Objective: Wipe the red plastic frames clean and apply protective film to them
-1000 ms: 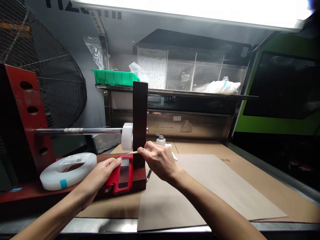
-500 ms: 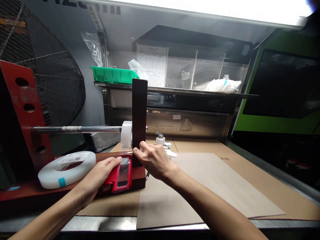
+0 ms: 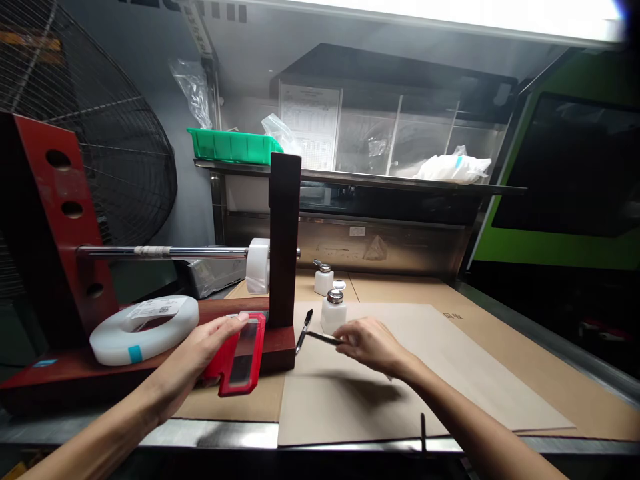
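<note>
My left hand is closed on a red-framed part with a clear rectangular window, its thumb on the top edge. The part is tilted in front of the dark red wooden stand. Over the board on the right, my right hand pinches a thin black stick-like tool that points left. Its exact kind is unclear. Close to that tool's tip lies a black pen-like tool. Just behind my right fingers stands a white pump bottle with a metal top.
A second white bottle stands farther back. On the stand's base lies a large tape roll; a smaller white roll hangs on the metal rod. A green bin sits on the shelf. A thin black object is at the front edge.
My right hand has moved right, away from the red part and the stand, and now holds the black tool. The left hand keeps the red part, now tilted slightly differently.
</note>
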`<move>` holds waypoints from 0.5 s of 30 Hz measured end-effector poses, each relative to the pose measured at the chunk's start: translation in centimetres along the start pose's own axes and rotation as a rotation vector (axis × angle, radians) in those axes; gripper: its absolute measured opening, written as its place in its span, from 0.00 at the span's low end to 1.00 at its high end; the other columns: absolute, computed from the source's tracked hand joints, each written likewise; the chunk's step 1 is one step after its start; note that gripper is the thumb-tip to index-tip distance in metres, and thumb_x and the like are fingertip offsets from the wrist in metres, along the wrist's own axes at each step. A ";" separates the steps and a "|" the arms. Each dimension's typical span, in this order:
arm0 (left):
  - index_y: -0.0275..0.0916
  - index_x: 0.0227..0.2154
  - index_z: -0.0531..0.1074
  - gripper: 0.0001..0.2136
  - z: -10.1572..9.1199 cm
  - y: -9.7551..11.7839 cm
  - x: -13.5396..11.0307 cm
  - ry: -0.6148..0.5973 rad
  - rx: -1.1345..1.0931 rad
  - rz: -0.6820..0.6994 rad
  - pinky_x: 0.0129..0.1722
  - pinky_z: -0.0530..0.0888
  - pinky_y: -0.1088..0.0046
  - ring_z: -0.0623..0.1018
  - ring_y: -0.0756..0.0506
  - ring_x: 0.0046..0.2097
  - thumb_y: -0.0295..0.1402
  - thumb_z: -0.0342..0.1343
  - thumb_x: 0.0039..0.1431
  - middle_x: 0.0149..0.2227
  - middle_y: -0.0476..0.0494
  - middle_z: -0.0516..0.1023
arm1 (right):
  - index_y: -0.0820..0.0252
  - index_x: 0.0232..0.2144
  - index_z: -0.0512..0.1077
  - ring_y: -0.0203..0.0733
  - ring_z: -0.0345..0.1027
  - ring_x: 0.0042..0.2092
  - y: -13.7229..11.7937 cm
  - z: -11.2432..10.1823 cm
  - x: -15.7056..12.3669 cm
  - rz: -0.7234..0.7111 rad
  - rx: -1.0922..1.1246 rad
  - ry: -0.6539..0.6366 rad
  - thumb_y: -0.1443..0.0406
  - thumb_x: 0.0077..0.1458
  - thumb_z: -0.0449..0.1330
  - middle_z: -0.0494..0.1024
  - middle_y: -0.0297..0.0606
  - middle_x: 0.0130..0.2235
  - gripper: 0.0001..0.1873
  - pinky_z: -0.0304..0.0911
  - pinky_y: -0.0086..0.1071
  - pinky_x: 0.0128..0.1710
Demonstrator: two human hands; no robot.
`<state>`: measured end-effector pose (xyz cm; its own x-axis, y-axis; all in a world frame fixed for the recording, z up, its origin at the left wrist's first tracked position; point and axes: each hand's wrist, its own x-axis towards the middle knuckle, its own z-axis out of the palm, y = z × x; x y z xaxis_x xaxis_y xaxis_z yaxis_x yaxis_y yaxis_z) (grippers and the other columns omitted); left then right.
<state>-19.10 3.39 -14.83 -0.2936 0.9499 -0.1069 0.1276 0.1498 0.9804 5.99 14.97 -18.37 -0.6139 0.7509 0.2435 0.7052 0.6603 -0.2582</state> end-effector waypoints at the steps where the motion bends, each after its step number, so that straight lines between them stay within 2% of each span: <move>1: 0.41 0.30 0.72 0.20 0.2 0.2 -0.2 0.008 0.022 0.026 0.22 0.63 0.78 0.68 0.49 0.25 0.54 0.59 0.43 0.24 0.51 0.72 | 0.55 0.35 0.78 0.39 0.71 0.33 0.7 0.5 -0.2 0.006 0.022 -0.027 0.65 0.49 0.62 0.79 0.35 0.30 0.09 0.58 0.28 0.32; 4: 0.40 0.26 0.70 0.21 1.0 0.5 -0.6 0.061 0.092 0.094 0.19 0.58 0.78 0.64 0.51 0.22 0.55 0.60 0.41 0.20 0.52 0.67 | 0.57 0.33 0.79 0.40 0.71 0.33 2.3 1.8 -0.8 0.030 0.094 -0.070 0.65 0.46 0.64 0.79 0.37 0.32 0.09 0.60 0.28 0.33; 8: 0.40 0.27 0.72 0.21 1.4 0.5 -0.7 0.081 0.198 0.197 0.20 0.62 0.76 0.68 0.46 0.26 0.55 0.59 0.42 0.22 0.49 0.69 | 0.61 0.34 0.79 0.43 0.70 0.38 2.4 1.8 -0.9 0.048 0.190 0.013 0.65 0.50 0.60 0.78 0.43 0.37 0.09 0.61 0.33 0.39; 11: 0.40 0.25 0.71 0.21 1.7 0.6 -1.0 0.067 0.281 0.260 0.22 0.64 0.76 0.69 0.46 0.28 0.55 0.58 0.43 0.23 0.49 0.70 | 0.62 0.34 0.78 0.38 0.70 0.34 0.5 0.5 -0.4 0.031 0.351 0.039 0.62 0.56 0.55 0.78 0.39 0.33 0.12 0.63 0.30 0.35; 15: 0.42 0.22 0.68 0.19 2.6 0.7 -1.9 0.006 0.339 0.324 0.18 0.65 0.77 0.65 0.49 0.23 0.54 0.58 0.44 0.20 0.52 0.66 | 0.63 0.29 0.77 0.33 0.65 0.27 -3.5 -1.5 0.4 -0.036 0.903 -0.026 0.58 0.51 0.61 0.74 0.34 0.25 0.13 0.60 0.26 0.27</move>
<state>-15.98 2.43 -14.34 -0.1928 0.9610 0.1982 0.5153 -0.0728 0.8539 3.81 12.98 -15.94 -0.6455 0.7225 0.2476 0.1455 0.4346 -0.8888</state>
